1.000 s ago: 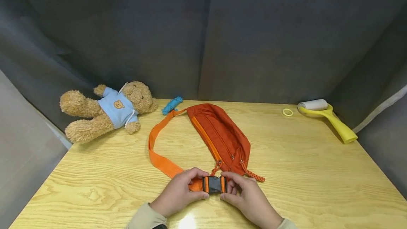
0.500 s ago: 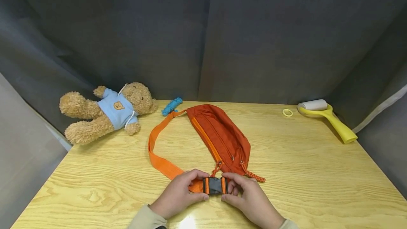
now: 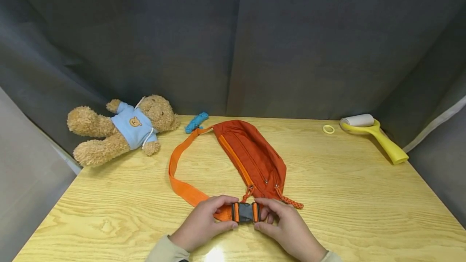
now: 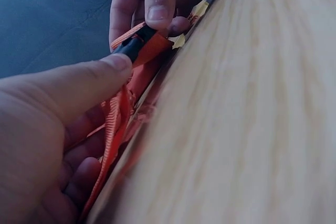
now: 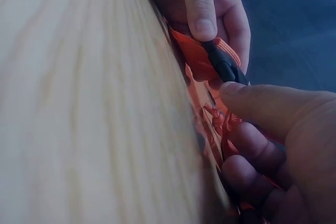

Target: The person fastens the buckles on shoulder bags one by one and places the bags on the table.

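An orange-red waist bag [image 3: 251, 157] lies on the wooden table, its orange strap [image 3: 178, 173] looped out to the left. The strap's black side-release buckle [image 3: 246, 212] is joined in one piece at the near side of the bag. My left hand [image 3: 207, 219] pinches the buckle's left end between thumb and fingers. At the right end, my right hand [image 3: 285, 223] pinches it in the same way. Both wrist views show the buckle [image 4: 134, 45] held between the two thumbs, with orange webbing threaded through its ends. Braided zipper pulls [image 3: 291, 202] hang from the bag.
A teddy bear [image 3: 134, 126] in a blue top lies at the back left. Beside it is a bundle of blue cord [image 3: 196, 122]. A small yellow ring [image 3: 328, 129] and a yellow-handled lint roller [image 3: 382, 136] lie at the back right. Dark curtains [image 3: 233, 43] stand behind the table.
Both hands keep their grip on the buckle, which stays joined and almost in place. The bag and the other objects have not visibly moved beyond a slight camera shift.
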A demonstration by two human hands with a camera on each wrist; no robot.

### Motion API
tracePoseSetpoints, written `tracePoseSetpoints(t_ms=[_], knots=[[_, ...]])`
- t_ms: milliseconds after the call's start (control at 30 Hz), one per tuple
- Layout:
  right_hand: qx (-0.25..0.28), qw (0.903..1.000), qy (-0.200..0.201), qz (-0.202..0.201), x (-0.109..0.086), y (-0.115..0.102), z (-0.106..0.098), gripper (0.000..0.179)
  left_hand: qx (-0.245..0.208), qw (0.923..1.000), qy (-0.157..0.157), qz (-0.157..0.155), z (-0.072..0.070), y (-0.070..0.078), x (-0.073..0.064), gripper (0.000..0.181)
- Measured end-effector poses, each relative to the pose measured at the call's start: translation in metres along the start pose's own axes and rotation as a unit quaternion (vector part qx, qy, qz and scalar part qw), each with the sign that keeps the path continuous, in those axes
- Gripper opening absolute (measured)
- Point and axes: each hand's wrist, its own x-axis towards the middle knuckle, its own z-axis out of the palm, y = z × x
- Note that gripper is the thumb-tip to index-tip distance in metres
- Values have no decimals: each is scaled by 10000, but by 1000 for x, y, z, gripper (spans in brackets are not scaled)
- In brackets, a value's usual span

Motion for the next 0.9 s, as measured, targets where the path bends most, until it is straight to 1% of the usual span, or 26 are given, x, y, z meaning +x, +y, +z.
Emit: tracePoseSetpoints(t_ms=[200, 333, 400, 567, 900], knots=[[58, 10000, -30, -33, 0, 1, -1, 51, 160, 9999, 17, 42, 0, 0, -1, 52], [101, 9999, -66, -28, 0, 1, -2, 50, 188, 9998, 8, 76, 1, -1, -1, 52], [79, 9999, -69, -10, 0, 1, -2, 50, 196, 9998, 5, 79, 1, 0, -1, 52], [-24, 10000, -64, 8, -1, 0, -4, 50, 213, 9996, 50, 198, 0, -1, -2, 51], [-157, 9995, 77, -251, 0, 1, -5, 48, 175, 9997, 69, 172, 0, -1, -2, 49]])
